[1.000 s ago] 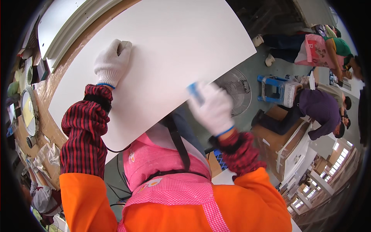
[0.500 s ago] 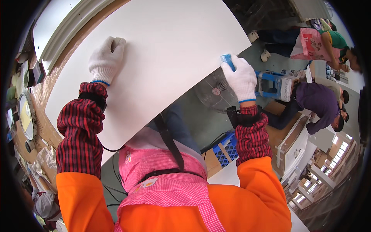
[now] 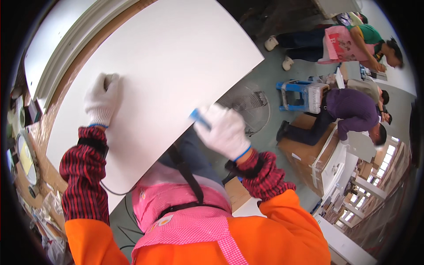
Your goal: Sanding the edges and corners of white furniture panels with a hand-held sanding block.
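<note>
**Gloved hands at the edge of a white panel**

Head view: a large flat white board with a smooth matte face (image 3: 168,75) lies tilted across the workspace, its near edge running diagonally toward the person's chest. The left hand in a white knit glove (image 3: 102,99) rests flat on the board's face, fingers together and curled slightly, pressing down well in from the edge. The right hand, also white-gloved (image 3: 225,130), sits at the board's near edge, its fingers closed around a small blue tool (image 3: 199,118) whose tip meets that edge; the hand is blurred, so its exact grip on the tool is hard to read. Below the edge a round wire-caged floor fan (image 3: 249,106) stands on the grey floor. Further right, two other people bend over a brown cardboard box (image 3: 309,159) beside a blue plastic stool (image 3: 291,90).

The risk, as I judge it: the board overhangs with only one hand steadying it, so a hard push along the edge could make it slide or tip toward the fan. The tool might also skip off the thin edge and mark the white face.
</note>
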`<action>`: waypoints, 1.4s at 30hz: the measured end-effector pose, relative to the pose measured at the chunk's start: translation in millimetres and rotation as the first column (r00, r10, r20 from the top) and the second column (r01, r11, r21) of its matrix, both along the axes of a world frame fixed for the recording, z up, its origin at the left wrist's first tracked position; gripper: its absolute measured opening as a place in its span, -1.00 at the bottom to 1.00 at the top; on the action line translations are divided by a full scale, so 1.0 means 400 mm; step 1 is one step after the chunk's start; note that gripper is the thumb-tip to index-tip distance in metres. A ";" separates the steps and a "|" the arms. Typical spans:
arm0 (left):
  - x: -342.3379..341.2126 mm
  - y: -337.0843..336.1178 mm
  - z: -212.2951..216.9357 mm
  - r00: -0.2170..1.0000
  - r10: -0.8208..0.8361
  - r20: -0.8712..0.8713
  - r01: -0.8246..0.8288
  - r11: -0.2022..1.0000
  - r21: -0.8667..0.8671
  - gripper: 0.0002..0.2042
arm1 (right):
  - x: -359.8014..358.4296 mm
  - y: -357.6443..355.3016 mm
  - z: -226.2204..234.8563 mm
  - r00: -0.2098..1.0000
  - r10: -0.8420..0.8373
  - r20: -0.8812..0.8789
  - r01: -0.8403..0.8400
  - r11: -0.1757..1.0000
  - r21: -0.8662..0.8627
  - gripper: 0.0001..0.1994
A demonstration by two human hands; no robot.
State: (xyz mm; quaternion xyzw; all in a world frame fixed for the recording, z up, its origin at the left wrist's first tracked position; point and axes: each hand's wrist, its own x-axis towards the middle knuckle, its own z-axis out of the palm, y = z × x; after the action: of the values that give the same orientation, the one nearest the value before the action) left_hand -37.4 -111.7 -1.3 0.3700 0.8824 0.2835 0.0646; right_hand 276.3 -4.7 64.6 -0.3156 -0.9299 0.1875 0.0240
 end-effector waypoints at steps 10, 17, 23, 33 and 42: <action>0.022 0.016 0.019 0.997 0.050 0.052 -0.050 0.999 -0.012 -0.65 | 0.158 0.582 -0.034 0.823 -0.567 0.036 0.536 0.795 0.283 -0.56; 0.010 0.012 0.017 0.996 0.055 0.076 -0.054 0.998 -0.025 -0.69 | 0.121 0.375 -0.046 0.937 -0.347 -0.043 0.347 0.908 0.235 -0.66; 0.009 0.010 0.010 0.998 0.063 0.022 -0.062 0.998 -0.030 -0.70 | 0.056 0.059 0.028 0.998 -0.023 0.055 0.030 0.990 -0.134 -0.64; 0.014 0.010 0.018 0.997 0.068 0.049 -0.066 0.997 -0.034 -0.70 | 0.173 0.411 -0.072 0.307 -0.940 -0.150 0.563 0.306 -0.768 -0.61; 0.021 0.013 0.026 0.995 0.084 0.053 -0.081 0.996 -0.047 -0.69 | 0.136 0.316 -0.096 0.262 -0.959 -0.105 0.453 0.218 -0.864 -0.71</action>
State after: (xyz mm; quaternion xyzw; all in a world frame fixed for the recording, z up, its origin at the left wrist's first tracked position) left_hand -28.8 -106.6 9.2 0.3238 0.9008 0.2764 0.0853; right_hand 330.9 121.8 26.1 -0.6343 -0.4164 0.5724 0.3108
